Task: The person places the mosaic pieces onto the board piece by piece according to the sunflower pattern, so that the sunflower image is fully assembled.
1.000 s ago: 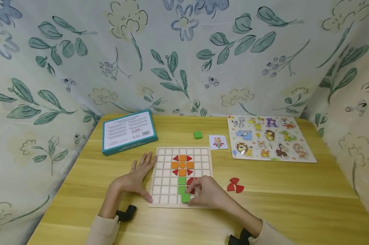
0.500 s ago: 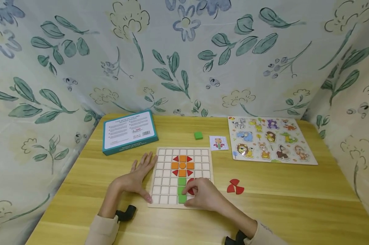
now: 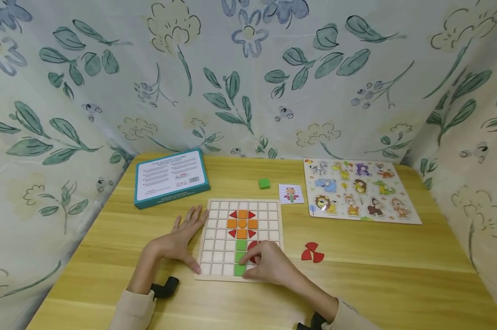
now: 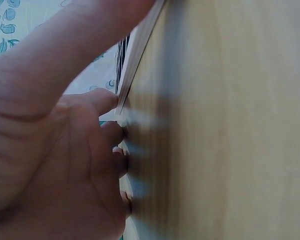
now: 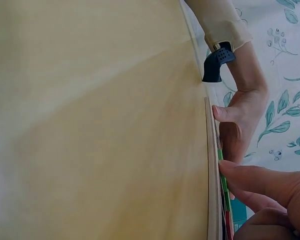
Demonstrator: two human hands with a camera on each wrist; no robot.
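A wooden grid board (image 3: 217, 256) lies on the table, with orange and red pieces set in a flower shape and a column of green squares below. My right hand (image 3: 269, 263) is over its lower part, thumb and index finger pinching the lowest green square tile (image 3: 239, 270). A red piece (image 3: 252, 252) on the board is partly covered by that hand. In the right wrist view the thumb (image 5: 250, 175) meets the green tile's edge. My left hand (image 3: 178, 240) rests along the board's left edge, fingers spread, thumb at the near corner.
Behind the board lie a loose green square (image 3: 264, 184) and a small pattern card (image 3: 291, 194). Several animal pictures fill a puzzle board (image 3: 360, 190) at the back right. Three red pieces (image 3: 312, 253) lie right of the grid. A blue-edged box (image 3: 172, 178) sits at the back left.
The lowest green tile has shifted left from a skewed spot into line under the other green squares, my right hand moving with it. My left hand stays at the board's edge.
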